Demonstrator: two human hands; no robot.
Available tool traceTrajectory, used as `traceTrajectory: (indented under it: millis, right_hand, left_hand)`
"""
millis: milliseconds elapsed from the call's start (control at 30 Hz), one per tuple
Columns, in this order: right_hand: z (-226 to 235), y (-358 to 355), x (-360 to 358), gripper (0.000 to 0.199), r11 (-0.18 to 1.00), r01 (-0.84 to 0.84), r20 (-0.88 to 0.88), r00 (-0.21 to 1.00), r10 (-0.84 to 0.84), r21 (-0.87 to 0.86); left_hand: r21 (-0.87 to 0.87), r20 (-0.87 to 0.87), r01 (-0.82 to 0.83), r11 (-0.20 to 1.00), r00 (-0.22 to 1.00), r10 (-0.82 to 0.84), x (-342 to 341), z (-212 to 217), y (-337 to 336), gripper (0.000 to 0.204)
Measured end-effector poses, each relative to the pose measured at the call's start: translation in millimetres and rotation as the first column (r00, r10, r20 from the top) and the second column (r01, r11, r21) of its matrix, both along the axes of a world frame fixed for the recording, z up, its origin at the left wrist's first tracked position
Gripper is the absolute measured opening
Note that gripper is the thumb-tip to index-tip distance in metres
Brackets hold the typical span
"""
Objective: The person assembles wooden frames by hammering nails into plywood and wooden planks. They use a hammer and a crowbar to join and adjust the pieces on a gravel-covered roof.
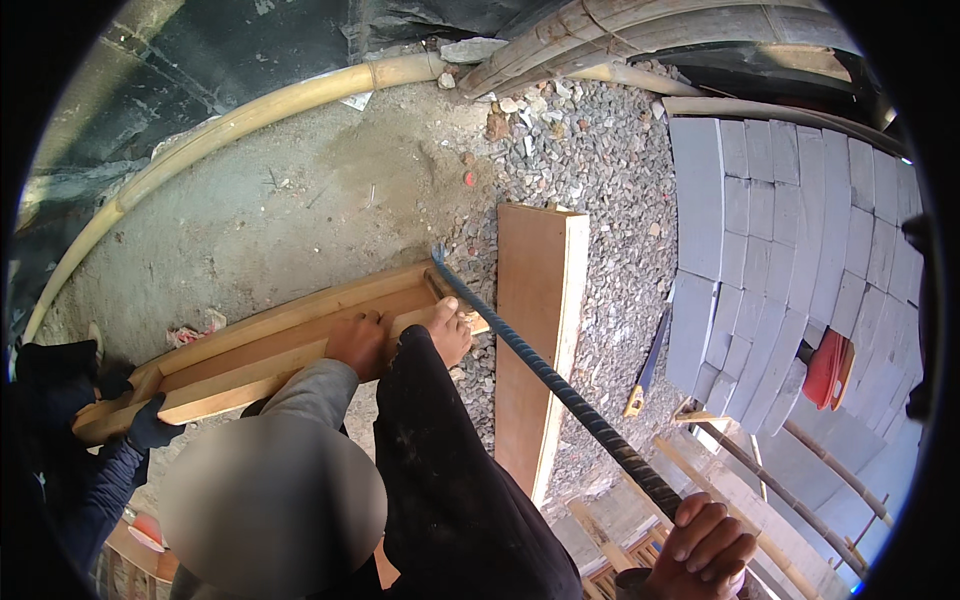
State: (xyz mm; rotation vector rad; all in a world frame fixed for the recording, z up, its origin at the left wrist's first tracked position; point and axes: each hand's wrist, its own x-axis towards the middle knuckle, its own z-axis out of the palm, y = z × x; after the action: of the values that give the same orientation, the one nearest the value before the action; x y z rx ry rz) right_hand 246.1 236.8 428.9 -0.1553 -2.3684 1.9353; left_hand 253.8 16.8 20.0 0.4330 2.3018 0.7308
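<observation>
In my right hand, fingers wrapped tight, is the upper end of a long ribbed steel pry bar. The bar slants away to the left, and its bent bluish tip rests at the far end of a long wooden box frame. My left hand, in a grey sleeve, curls its fingers over the frame's near plank. Just right of it, a bare foot below a black trouser leg presses on the frame's end. At the frame's left end, a co-worker's dark-gloved hand grips the plank.
A second long wooden box lies on gravel to the right. Beyond it are a yellow-handled handsaw and stacked grey blocks with a red object among them. Bamboo poles edge the far side. A blurred patch hides the lower left.
</observation>
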Motion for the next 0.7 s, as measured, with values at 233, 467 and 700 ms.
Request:
traceTrajectory:
  millis: [233, 467, 700]
  right_hand:
    - [-11, -20, -73, 0.039, 0.981, -0.183, -0.079, 0.979, 0.187, 0.059]
    - [-57, -60, -219, 0.04, 0.947, -0.253, -0.112, 0.966, 0.235, -0.197]
    - [-76, -118, -278, 0.038, 0.966, -0.163, -0.086, 0.985, 0.148, -0.202]
  left_hand:
    - [-0.013, 0.065, -0.077, 0.997, 0.995, 0.078, -14, 7, -8, 0.049]
    - [-0.087, 0.075, -0.171, 0.981, 0.981, 0.177, -26, 8, -16, 0.058]
    - [-0.236, -0.115, -0.245, 0.941, 0.968, 0.223, -9, 13, -14, 0.061]
